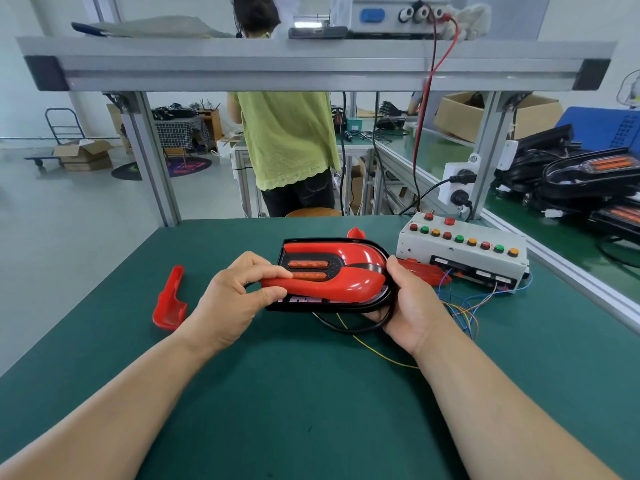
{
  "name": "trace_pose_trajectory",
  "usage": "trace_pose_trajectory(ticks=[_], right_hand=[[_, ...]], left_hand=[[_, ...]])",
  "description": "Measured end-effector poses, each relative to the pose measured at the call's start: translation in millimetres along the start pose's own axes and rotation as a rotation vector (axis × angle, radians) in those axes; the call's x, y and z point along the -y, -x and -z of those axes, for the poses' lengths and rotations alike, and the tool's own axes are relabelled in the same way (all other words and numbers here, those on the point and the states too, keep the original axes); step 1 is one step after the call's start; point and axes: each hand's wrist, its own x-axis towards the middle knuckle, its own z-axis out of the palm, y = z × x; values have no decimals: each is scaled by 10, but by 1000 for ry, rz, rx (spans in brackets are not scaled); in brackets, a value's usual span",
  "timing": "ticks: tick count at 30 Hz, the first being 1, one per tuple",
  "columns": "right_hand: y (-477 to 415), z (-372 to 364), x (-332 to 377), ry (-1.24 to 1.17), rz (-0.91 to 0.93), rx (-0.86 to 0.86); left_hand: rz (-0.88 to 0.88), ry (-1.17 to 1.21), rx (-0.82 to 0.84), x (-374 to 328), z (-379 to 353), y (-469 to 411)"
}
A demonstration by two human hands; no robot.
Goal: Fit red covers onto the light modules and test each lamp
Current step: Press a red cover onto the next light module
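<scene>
Your two hands are apart, one at each end of the light module (341, 307), which you hold just above the green table (294, 393), near its middle. Your left hand (239, 299) clamps the near left tip of the red cover (349, 268), with the fingers curled over the top of it and the thumb beneath. Your right hand (412, 306) cups the rounded right end of the module, with the thumb up against the black rim and the fingers wrapped underneath, where the black cable (349, 327) loops out.

The red cover lies on the black housing as a U shape, and two amber strips (308, 264) show in its open middle. Whether the cover is fully seated, you cannot tell from here.

A spare red cover (169, 299) lies on the table to your left, well apart from the module. Another red piece (424, 271) lies just beside your right hand, in front of the white test box (467, 254) with its row of red, green and amber buttons. Thin coloured wires (460, 306) run from the box's front towards your right wrist, and a yellow wire (377, 353) trails across the table under your right forearm.

Further right, on the neighbouring bench, a heap of black modules (581, 178) sits with tangled cables. Beyond the table's frame, a person in a green shirt (287, 140) stands with their back to you.
</scene>
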Motion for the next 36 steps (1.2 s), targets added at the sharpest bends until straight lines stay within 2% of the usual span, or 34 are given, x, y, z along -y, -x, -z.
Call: trace_pose_trajectory(ticks=[10, 21, 31, 36], right_hand=[[12, 4, -3, 5, 13, 30], [27, -2, -2, 3, 28, 53], [50, 20, -11, 58, 72, 192], [46, 37, -29, 99, 100, 203]], left_hand=[[-29, -29, 24, 90, -4, -14], [-60, -180, 62, 110, -8, 26], [-95, -260, 63, 94, -32, 51], [-102, -250, 40, 102, -47, 57]])
